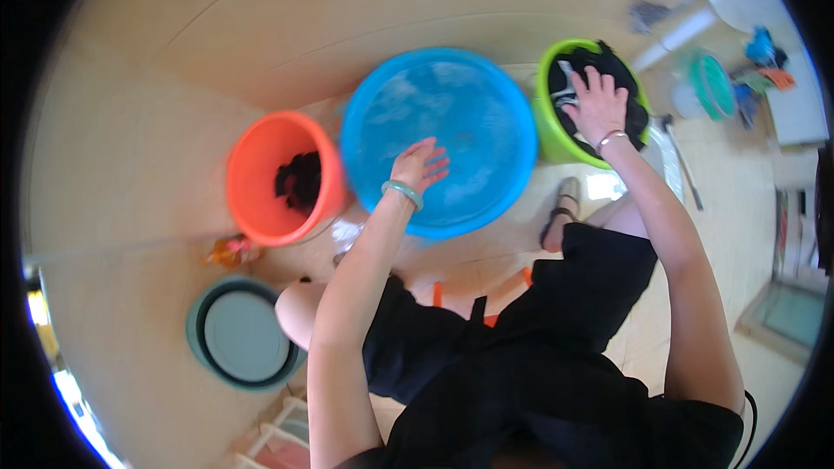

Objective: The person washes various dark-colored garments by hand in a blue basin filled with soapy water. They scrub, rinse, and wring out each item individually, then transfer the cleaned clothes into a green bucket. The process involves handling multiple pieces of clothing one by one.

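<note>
A wide blue basin (519,152) stands in front of me, and water seems to lie in it. Over its near left part hangs my left hand (421,167), fingers loosely apart and holding nothing; a pale green bangle circles that wrist. To the right, a lime-green bucket (551,128) is heaped with black clothes (627,78) and a grey-white piece. My right hand (599,108) is spread over these clothes, open; whether it presses on them I cannot tell. Left of the basin, an orange bucket (252,178) has dark cloth (300,182) inside.
A grey-green basin (196,321) sits at the near left, beside a small orange-and-yellow thing (233,251). A long-handled tool (684,165) lies right of the green bucket. Farther right are a green-rimmed container (714,87) and a white pipe (686,30). Walls rise behind the basins.
</note>
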Demonstrator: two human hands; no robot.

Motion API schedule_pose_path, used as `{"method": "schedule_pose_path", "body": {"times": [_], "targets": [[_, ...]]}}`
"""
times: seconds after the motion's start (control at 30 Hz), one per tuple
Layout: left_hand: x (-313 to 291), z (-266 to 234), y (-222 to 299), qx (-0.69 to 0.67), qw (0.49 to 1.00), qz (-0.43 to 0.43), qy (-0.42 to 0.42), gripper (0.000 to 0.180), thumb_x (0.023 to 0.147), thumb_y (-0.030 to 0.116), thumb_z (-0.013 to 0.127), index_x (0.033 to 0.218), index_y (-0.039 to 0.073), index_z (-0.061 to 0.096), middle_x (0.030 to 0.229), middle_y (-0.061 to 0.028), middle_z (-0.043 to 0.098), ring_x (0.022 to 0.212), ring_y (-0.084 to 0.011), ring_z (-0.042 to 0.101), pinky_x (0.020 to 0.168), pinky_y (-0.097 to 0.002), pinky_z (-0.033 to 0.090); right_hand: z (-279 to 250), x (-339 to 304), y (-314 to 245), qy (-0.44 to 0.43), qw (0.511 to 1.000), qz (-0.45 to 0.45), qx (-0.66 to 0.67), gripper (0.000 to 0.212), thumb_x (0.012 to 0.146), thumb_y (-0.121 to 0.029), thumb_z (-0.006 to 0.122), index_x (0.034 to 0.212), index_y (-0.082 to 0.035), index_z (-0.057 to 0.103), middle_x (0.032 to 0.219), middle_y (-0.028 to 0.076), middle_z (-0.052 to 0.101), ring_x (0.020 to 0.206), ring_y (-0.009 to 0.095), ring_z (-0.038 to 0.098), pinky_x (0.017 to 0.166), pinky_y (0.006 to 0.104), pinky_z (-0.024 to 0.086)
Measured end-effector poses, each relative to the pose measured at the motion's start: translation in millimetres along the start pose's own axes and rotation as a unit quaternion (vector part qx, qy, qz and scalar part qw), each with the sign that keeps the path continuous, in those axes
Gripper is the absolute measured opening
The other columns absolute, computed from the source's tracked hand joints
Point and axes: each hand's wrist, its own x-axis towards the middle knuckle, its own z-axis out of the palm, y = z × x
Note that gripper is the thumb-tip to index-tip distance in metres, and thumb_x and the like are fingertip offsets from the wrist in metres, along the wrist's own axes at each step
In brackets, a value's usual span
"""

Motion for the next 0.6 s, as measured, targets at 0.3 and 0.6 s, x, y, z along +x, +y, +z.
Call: {"method": "schedule_pose_path", "body": {"times": [0.3,0.6], "targets": [[-4.8,-221.7,-3.1,-0.054,0.907,0.185,0.373,0.022,0.082,0.009,0.065,0.104,0.005,0.063,0.09,-0.0072,0.058,0.081,-0.0236,0.06,0.076,-0.0346,0.052,-2.4,34.8,-322.2,-0.365,0.637,-0.015,0.679,0.082,0.085,-0.053,0.062,0.138,0.005,0.039,0.122,0.019,0.058,0.096,0.025,0.065,0.075,0.0347,0.057],[-59.0,-317.4,15.3,0.015,0.755,0.141,0.64,0.043,0.076,-0.006,0.065,0.118,0.0,0.057,0.122,-0.0162,0.054,0.102,-0.0288,0.058,0.09,-0.0372,0.049,48.4,10.2,-455.4,-0.243,0.665,-0.001,0.707,0.04,0.08,-0.027,0.067,0.113,-0.005,0.059,0.098,0.017,0.068,0.083,0.031,0.068,0.07,0.0376,0.057]]}}
